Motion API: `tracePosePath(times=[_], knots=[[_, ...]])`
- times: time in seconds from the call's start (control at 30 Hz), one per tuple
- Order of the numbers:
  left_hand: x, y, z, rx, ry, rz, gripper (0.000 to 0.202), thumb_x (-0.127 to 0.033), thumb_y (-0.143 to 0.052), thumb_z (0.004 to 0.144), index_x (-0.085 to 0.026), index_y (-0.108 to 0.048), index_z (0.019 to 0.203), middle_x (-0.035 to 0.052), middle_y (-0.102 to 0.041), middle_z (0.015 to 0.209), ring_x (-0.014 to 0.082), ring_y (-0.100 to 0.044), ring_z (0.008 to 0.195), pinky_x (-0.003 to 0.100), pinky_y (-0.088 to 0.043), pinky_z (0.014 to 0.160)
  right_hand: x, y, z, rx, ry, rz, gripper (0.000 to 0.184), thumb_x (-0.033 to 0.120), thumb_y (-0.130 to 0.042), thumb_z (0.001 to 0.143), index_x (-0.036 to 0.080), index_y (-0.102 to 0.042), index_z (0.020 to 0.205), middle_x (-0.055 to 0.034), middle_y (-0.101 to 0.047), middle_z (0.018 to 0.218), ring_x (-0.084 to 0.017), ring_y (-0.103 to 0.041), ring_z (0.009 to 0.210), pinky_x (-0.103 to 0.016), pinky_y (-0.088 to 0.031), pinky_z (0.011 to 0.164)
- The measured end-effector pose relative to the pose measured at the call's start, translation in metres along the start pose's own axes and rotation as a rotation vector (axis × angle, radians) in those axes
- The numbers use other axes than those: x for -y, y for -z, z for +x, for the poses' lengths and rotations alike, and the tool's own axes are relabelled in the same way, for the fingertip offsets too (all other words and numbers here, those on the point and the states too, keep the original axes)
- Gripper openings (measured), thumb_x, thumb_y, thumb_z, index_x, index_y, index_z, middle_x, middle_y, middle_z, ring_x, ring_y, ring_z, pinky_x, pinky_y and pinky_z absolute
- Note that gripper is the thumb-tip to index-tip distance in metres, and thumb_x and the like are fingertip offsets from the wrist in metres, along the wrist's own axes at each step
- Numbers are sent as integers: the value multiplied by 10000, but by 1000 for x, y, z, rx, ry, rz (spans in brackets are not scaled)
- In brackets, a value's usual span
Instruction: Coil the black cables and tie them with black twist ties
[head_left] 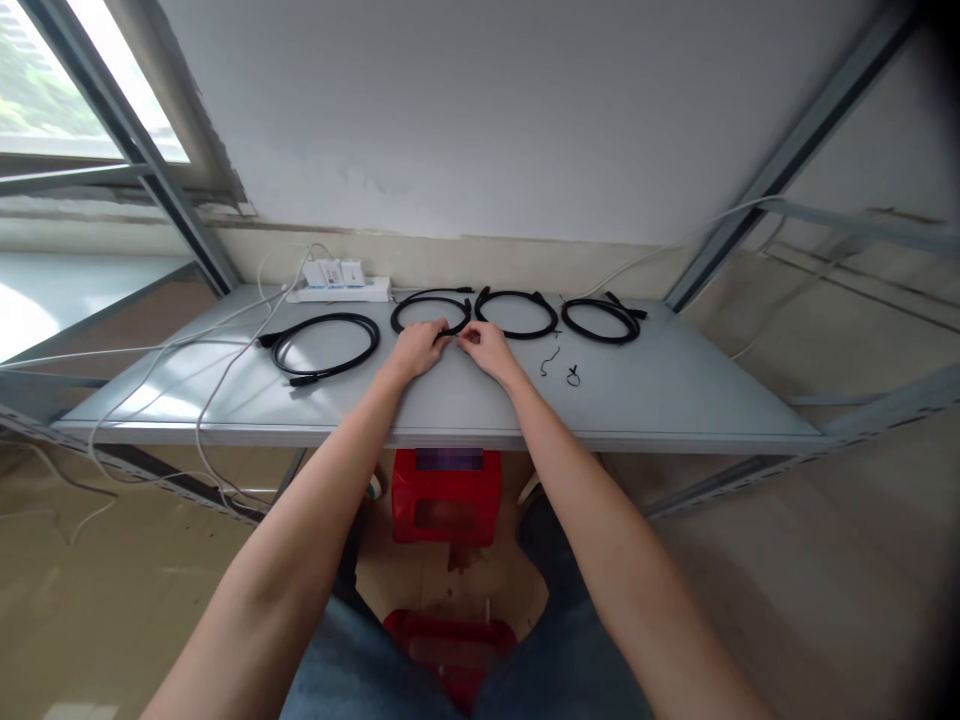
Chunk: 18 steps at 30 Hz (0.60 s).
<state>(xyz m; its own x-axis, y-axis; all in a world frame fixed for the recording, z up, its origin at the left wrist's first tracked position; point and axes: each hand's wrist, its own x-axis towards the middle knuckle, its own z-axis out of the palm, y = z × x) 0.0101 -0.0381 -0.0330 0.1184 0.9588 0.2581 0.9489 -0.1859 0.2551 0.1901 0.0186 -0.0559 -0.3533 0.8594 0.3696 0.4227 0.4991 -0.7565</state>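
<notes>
Several coiled black cables lie in a row on the grey shelf. My left hand [422,347] is closed on the front edge of the second coiled black cable [397,309] from the left. Just to its right, my right hand [489,349] has thumb and fingers pinched together close to the same coil; whatever is between the fingertips is too small to make out. Beyond my right hand lies another coiled cable [556,317]. To the right of that hand, a loose black twist tie [550,362] and a looped twist tie [573,377] rest on the shelf.
A further cable coil [377,338] lies at left and one more [634,331] at right. White adapters [334,272] sit in a power strip [352,293] against the wall. Pale cords [202,340] trail over the shelf's left side. Below stands a red stool [446,490].
</notes>
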Motion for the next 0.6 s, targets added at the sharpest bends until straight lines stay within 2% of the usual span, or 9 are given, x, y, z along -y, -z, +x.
tracePosePath(times=[0.47,0.6], knots=[[0,0,0,1,10,0,371,-305,-533,1127,-188,-730,1418,173,-804,1399,363,-729,1321,427,-538,1084,-1,-1,1,20,-13,4,58,188,-778,842,201,-722,845,1,-717,811,-175,-596,763,-318,-460,787],[1,-1,1,1,11,10,359,-318,-529,1129,-203,-735,1400,167,-816,1362,361,-738,1296,421,-541,1073,1,1,0,21,-16,35,126,256,-734,928,201,-710,818,-2,-703,784,-181,-611,775,-315,-456,782]])
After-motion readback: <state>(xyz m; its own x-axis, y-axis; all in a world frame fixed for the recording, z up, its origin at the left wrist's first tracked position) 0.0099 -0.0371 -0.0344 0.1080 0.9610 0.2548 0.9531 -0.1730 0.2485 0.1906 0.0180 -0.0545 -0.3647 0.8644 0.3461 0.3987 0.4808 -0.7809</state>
